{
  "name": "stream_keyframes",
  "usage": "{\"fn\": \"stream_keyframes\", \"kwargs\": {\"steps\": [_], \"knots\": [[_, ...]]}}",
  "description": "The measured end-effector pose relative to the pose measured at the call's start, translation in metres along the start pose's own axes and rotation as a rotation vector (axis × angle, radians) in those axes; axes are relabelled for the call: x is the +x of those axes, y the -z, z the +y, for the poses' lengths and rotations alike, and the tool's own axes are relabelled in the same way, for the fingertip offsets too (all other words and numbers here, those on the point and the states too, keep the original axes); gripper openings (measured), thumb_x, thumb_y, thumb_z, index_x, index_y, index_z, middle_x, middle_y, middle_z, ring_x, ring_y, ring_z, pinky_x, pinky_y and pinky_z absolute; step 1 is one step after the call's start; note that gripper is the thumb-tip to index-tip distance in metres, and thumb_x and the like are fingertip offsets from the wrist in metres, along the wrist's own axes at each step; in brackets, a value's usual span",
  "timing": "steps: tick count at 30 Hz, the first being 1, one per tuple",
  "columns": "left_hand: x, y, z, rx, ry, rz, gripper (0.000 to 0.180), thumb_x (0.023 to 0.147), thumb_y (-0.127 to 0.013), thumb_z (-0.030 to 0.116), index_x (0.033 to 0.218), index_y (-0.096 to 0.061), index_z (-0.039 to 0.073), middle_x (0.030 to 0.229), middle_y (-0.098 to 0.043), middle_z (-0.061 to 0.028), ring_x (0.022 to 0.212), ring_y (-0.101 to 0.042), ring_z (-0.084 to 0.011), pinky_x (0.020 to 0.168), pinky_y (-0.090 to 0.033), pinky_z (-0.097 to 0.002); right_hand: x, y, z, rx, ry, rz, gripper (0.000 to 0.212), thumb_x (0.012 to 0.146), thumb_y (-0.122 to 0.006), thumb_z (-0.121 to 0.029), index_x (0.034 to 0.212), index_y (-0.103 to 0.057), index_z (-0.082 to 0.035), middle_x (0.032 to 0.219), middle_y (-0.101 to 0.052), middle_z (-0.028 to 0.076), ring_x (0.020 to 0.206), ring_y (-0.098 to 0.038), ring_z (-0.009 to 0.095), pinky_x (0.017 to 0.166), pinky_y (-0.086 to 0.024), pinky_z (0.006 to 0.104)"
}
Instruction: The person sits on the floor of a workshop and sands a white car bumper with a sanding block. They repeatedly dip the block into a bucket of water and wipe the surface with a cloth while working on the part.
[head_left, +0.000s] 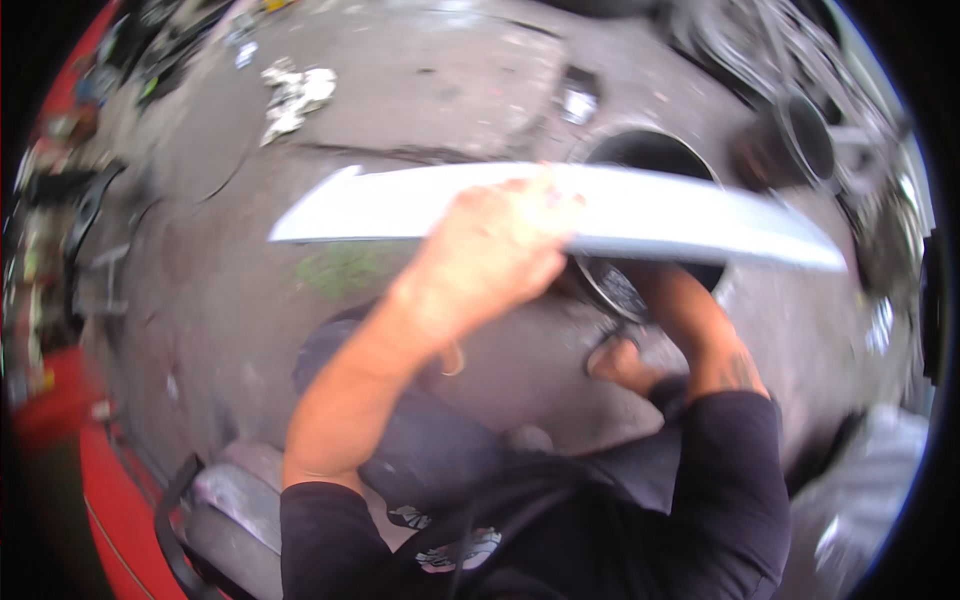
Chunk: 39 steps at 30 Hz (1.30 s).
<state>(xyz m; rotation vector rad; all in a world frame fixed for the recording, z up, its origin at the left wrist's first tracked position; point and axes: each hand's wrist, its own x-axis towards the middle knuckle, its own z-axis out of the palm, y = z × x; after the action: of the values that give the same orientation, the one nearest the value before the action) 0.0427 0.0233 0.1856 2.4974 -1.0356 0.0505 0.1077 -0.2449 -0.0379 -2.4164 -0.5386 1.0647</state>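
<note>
A long, white, slightly curved panel (680,210) spans the middle of the head view, tapering at both ends. My left hand (495,235) is closed on it left of its centre, its fingers bent and somewhat blurred. Beyond and below the panel stands a round dark bucket (650,150), partly covered by it. My right forearm (705,335) reaches under the panel toward the bucket; the right hand's fingers are hidden there, so what they touch cannot be made out.
A dark round container (800,140) stands at the far right beside piled grey parts (720,40). A crumpled white cloth (295,95) lies on the floor at far left. Red bodywork (110,510) and a grey cushion-like seat (235,500) are near left; grey sheeting (870,510) is near right.
</note>
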Motion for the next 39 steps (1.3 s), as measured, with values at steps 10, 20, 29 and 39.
{"fn": "stream_keyframes", "kwargs": {"steps": [10,20,29,39], "knots": [[0.002,-0.009,-0.011,0.036,0.047,0.151,0.034,0.076,-0.068,0.012,0.106,-0.066,-0.005,0.097,-0.064,-0.017,0.1,-0.067,-0.0358,0.094,-0.053,-0.0449,0.034,-0.024,0.014,-0.178,0.015,-0.037,0.048,0.096,-0.065,-0.03,0.135,-0.062,-0.003,0.129,-0.066,0.023,0.107,-0.07,0.034,0.096,-0.054,0.0439],[0.0,-0.013,0.002,0.054,0.052,0.214,0.022,0.072,-0.071,0.011,0.089,-0.064,-0.002,0.082,-0.06,-0.0109,0.078,-0.064,-0.0272,0.071,-0.049,-0.0387,0.021,-0.024,0.034,-0.284,-0.041,-0.041,0.048,0.093,-0.07,-0.027,0.134,-0.063,-0.002,0.126,-0.068,0.022,0.108,-0.069,0.032,0.097,-0.054,0.0435],[0.01,-0.007,-0.006,0.004,0.004,0.294,0.011,0.077,-0.067,0.016,0.078,-0.066,0.005,0.081,-0.07,-0.0182,0.075,-0.072,-0.0343,0.069,-0.055,-0.0481,-0.027,-0.006,0.041,-0.156,-0.027,0.07,0.048,0.09,-0.074,-0.024,0.132,-0.064,-0.002,0.123,-0.07,0.022,0.109,-0.069,0.03,0.098,-0.053,0.0432],[0.023,0.007,-0.013,-0.014,0.045,0.255,0.036,0.076,-0.081,0.023,0.11,-0.074,0.013,0.098,-0.076,-0.0108,0.09,-0.073,-0.0328,0.078,-0.057,-0.0436,-0.131,-0.006,0.012,0.907,-0.097,0.611,0.049,0.084,-0.071,0.002,0.132,-0.063,-0.001,0.118,-0.073,0.013,0.103,-0.07,0.022,0.093,-0.057,0.0339]]}}
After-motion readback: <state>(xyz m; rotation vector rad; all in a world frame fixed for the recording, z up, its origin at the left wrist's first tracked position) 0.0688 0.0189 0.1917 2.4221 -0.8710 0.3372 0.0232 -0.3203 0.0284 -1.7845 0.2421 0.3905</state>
